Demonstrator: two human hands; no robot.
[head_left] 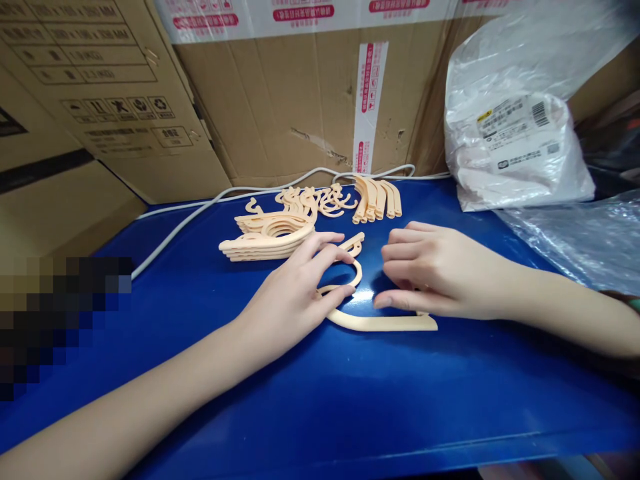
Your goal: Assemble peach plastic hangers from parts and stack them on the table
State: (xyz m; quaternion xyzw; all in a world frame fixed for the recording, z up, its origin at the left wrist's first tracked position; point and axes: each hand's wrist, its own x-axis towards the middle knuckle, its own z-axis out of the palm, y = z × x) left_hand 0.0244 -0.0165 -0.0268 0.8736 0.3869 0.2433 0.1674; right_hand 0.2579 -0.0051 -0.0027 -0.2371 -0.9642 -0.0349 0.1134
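Observation:
A cream plastic hanger piece (pixel 383 323), with a round loop and a long arm, lies on the blue table. My left hand (pixel 305 283) is closed over it, thumb and fingers around the loop. To its right, my right hand (pixel 427 270) is curled just above the end of the arm, thumb stretched out. Whatever its fingers hold, if anything, is hidden. Beyond my left hand lies a stack of similar hanger pieces (pixel 265 248). Several small hooks (pixel 331 202) are heaped behind it, beside a row of curved hanger arms (pixel 376 200).
A white cable (pixel 190 212) runs along the back of the blue table (pixel 320 400). Cardboard boxes (pixel 290 100) stand behind and at the left. On the right are a white plastic parcel (pixel 520 153) and clear plastic wrap (pixel 585 233).

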